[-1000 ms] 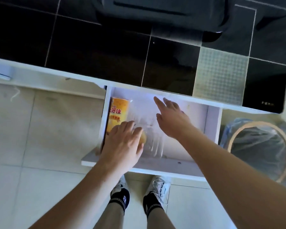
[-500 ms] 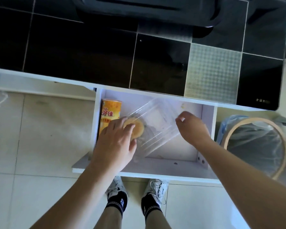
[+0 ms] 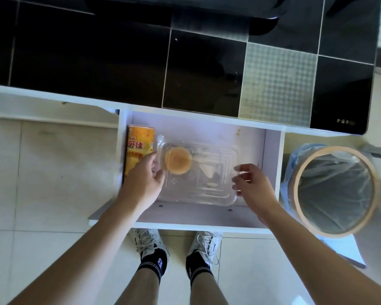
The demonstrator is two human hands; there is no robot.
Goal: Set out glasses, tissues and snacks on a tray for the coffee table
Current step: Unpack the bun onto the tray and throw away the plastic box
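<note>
Plastic snack box (image 3: 209,183) in drawer (image 3: 207,130) — left hand (image 3: 144,180) grips left edge, right hand (image 3: 252,186) pinches right; tray unseen, task early.

Pale glossy floor tiles (image 3: 42,172), black tiled table top (image 3: 86,62) with one silver patterned square (image 3: 277,84), white drawer (image 3: 185,224) open, bag-lined round bin (image 3: 295,194) at right, soft daylight.

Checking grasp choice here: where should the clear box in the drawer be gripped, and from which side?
Probably its two short-end rims, one hand from each side: the clear box lies flat and wide in the drawer, thin-walled, with the cake off-centre toward its left.
</note>
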